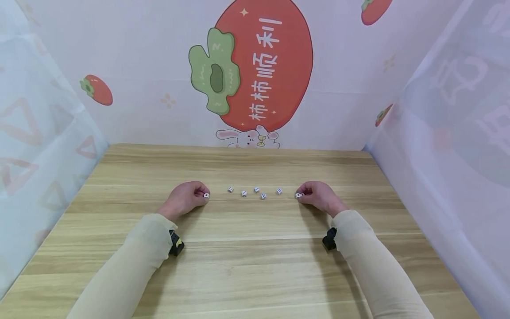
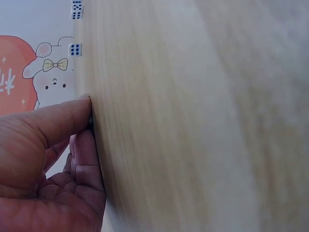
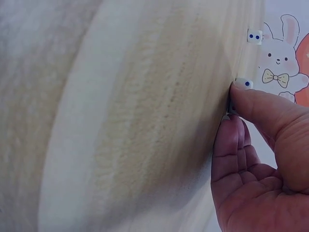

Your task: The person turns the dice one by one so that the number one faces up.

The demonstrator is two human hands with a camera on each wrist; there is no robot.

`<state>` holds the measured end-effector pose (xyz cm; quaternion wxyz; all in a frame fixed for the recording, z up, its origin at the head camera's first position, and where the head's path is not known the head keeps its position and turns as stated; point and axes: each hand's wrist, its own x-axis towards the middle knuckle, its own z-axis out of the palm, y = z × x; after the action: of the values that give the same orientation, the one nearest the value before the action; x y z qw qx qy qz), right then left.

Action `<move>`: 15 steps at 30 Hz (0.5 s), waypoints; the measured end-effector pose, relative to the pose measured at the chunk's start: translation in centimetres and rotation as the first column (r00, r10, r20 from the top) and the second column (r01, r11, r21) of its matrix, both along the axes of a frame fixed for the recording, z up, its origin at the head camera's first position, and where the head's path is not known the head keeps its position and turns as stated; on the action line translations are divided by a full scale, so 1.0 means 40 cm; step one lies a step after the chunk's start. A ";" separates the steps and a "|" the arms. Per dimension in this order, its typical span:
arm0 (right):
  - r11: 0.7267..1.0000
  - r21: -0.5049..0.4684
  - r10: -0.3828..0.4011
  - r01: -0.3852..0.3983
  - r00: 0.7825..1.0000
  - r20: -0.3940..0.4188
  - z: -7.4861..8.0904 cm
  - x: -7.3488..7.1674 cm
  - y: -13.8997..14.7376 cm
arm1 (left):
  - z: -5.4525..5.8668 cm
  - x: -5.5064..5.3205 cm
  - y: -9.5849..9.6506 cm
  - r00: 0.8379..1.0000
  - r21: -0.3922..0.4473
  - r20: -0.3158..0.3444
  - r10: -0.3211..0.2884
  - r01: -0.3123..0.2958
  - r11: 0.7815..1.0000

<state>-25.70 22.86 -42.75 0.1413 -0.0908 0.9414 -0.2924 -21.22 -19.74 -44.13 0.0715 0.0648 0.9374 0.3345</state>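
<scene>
My left hand [image 1: 186, 198] pinches a small white die [image 1: 206, 195] between thumb and fingertips, low at the wooden tabletop. In the left wrist view that die is mostly hidden behind the thumb [image 2: 72, 116]. Opposite, my right hand [image 1: 320, 196] pinches another white die [image 1: 297, 195] by thumb and fingertips. The right wrist view shows a dotted white face [image 3: 245, 83] just beyond the thumb tip. Between the hands lie several loose white dice with dark dots, among them a left one [image 1: 230, 189], a middle one [image 1: 256, 190] and a right one [image 1: 279, 191].
The dice rest in a loose, uneven row across the wood-grain table [image 1: 255, 274]. Behind it hangs a pale cloth [image 1: 151, 57] printed with persimmons and a rabbit. More pale cloth [image 1: 450, 146] borders the table's right side, and likewise its left.
</scene>
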 end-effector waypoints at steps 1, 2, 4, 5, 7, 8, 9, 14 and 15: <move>1.000 0.000 0.002 -0.002 1.000 0.002 0.001 0.000 0.000 | 0.001 0.001 0.000 1.000 0.004 0.004 -0.001 0.001 1.000; 1.000 0.001 0.003 -0.003 1.000 0.003 0.001 0.000 0.000 | 0.001 0.001 0.001 1.000 0.008 0.008 0.001 -0.001 1.000; 1.000 0.004 0.006 -0.006 1.000 0.003 0.000 0.000 0.000 | 0.002 0.002 0.002 1.000 0.016 0.014 0.006 -0.007 1.000; 1.000 0.006 0.009 -0.009 1.000 0.002 0.000 0.000 0.000 | 0.002 0.002 0.002 1.000 0.019 0.015 0.006 -0.007 1.000; 1.000 0.007 0.012 -0.012 1.000 -0.005 -0.002 0.000 0.001 | 0.002 0.003 0.002 1.000 0.024 0.015 0.009 -0.010 1.000; 1.000 0.010 0.013 -0.013 1.000 -0.010 -0.003 0.000 0.001 | 0.001 0.003 0.002 1.000 0.024 0.015 0.012 -0.012 1.000; 1.000 0.012 0.015 -0.015 1.000 -0.015 -0.004 0.000 0.002 | 0.002 0.003 0.002 1.000 0.026 0.014 0.012 -0.012 1.000; 1.000 0.007 0.015 -0.015 0.999 -0.028 -0.008 -0.002 0.005 | 0.000 0.001 0.001 1.000 0.026 0.012 0.013 -0.014 1.000; 1.000 0.005 0.014 -0.014 0.999 -0.029 -0.008 -0.002 0.005 | 0.000 0.000 0.000 1.000 0.027 0.012 0.014 -0.015 1.000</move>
<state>-25.77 23.05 -43.05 0.1300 -0.1012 0.9435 -0.2877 -21.21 -19.72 -44.12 0.0736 0.0571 0.9328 0.3481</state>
